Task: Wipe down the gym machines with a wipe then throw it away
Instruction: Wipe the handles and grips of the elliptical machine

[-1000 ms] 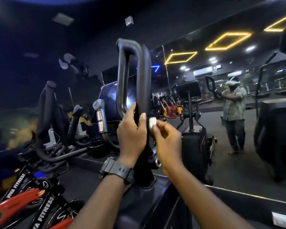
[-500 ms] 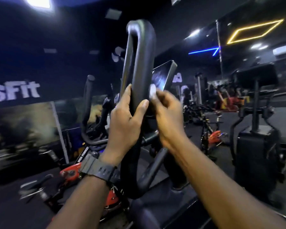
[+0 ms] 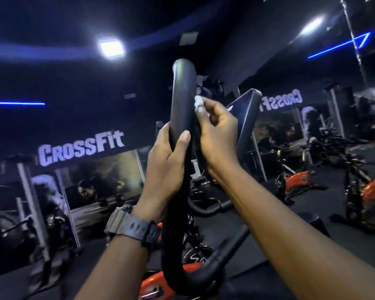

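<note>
Wipe [image 3: 197, 104], a small white wad at centre frame, is pressing against the right flank of the black handle [image 3: 183, 98]. Right hand [image 3: 217, 128] is pinching it in curled fingertips. Left hand [image 3: 165, 167] is wrapping the handle below, thumb across the front. Risk: with so little wipe showing, it is probably covering a narrow strip and could slip from the pinch. Orange bikes [image 3: 299, 180] are standing at right.

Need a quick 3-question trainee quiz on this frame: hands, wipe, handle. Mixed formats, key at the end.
1. True or false: the left hand grips the black handle.
2. Which hand pinches the white wipe? A) left B) right hand C) neither
3. Fill in: the wipe is pressed against the handle's ____ side, above the left hand.

Key: 1 true; 2 B; 3 right
</note>
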A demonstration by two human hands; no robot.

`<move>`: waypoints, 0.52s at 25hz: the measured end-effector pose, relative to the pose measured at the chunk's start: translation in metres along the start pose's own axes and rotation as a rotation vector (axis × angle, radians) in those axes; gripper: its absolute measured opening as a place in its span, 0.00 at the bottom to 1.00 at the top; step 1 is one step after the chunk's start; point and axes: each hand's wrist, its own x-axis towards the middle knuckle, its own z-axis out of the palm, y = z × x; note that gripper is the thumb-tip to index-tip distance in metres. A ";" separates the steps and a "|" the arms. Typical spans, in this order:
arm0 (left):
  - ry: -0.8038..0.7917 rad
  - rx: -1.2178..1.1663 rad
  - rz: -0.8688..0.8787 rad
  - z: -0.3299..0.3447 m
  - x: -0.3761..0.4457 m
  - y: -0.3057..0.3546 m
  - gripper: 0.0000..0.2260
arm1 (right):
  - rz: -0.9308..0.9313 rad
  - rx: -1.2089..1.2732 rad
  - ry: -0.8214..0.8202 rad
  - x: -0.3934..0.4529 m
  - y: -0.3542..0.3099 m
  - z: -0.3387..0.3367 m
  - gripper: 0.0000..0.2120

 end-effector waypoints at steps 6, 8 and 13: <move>0.189 0.349 -0.036 0.025 0.004 0.015 0.14 | -0.221 -0.081 -0.024 -0.029 0.016 -0.022 0.10; 0.272 0.428 -0.067 0.028 0.016 0.024 0.13 | -0.343 -0.080 0.029 0.048 -0.007 -0.004 0.09; 0.261 -0.036 -0.118 0.050 0.016 0.033 0.20 | -0.662 -0.093 -0.293 0.037 0.017 -0.028 0.07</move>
